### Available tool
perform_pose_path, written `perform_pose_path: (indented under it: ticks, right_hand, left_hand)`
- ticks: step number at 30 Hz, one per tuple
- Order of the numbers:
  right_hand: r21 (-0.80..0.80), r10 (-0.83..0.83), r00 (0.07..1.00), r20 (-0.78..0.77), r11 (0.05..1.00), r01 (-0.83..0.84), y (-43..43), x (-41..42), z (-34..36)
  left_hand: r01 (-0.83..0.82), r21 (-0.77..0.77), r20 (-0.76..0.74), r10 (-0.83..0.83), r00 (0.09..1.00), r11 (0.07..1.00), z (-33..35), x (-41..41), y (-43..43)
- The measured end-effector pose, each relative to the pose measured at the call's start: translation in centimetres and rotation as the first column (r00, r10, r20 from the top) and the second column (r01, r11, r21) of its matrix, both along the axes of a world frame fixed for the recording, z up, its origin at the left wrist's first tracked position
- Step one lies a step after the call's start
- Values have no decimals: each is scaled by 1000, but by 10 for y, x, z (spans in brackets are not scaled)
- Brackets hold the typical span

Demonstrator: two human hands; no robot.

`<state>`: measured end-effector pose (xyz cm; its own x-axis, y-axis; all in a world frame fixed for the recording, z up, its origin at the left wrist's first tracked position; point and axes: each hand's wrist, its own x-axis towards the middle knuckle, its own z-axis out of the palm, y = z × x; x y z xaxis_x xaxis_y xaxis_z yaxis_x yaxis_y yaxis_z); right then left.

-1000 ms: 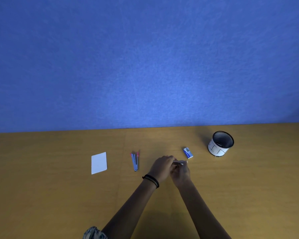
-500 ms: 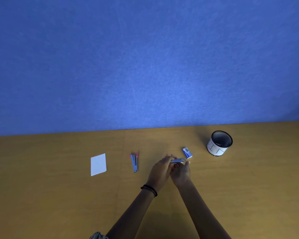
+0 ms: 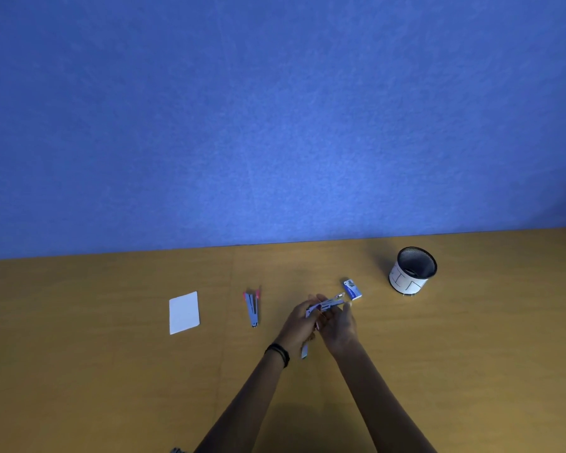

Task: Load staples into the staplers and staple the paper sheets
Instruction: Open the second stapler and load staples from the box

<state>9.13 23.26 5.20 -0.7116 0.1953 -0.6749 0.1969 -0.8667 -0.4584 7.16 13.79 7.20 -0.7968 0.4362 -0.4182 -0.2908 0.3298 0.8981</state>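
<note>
Grey stapler (image 3: pixel 327 303) held by left hand (image 3: pixel 299 325) & right hand (image 3: pixel 339 326), tip aimed far-right.

Both my forearms converge forward, wrists close. Left hand (image 3: pixel 298 323) grips stapler (image 3: pixel 325 304); right hand (image 3: pixel 339 326) holds it just right of that grip.

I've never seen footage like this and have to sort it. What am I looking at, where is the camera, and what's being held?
No machine here: a person works with bare hands, filmed by one camera worn on the head, looking forward and down. The left hand, with a dark wristband, and the right hand together hold an opened stapler. On the wooden table lie white paper, a second stapler, a small blue box, probably staples, and a mesh cup.
</note>
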Motion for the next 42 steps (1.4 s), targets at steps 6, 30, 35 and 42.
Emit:
perform_pose_path:
  ticks: [6,30,35,42]
  right_hand:
    - [-9,-9,1000,-10,1000,9,-1,-2,5]
    - [991,167,982,-92,113,74,-7,14,16]
    - [996,159,986,-50,84,37,-10,13,15]
    - [996,153,988,-20,90,6,-7,11,14]
  left_hand:
    - [-211,248,404,97,910,946,7,-8,-5]
    - [-276,212,494,141,858,937,12,-8,-5]
    - [-276,177,472,164,866,945,17,-7,-4]
    - [-305,166,490,190,851,938,17,-8,-3]
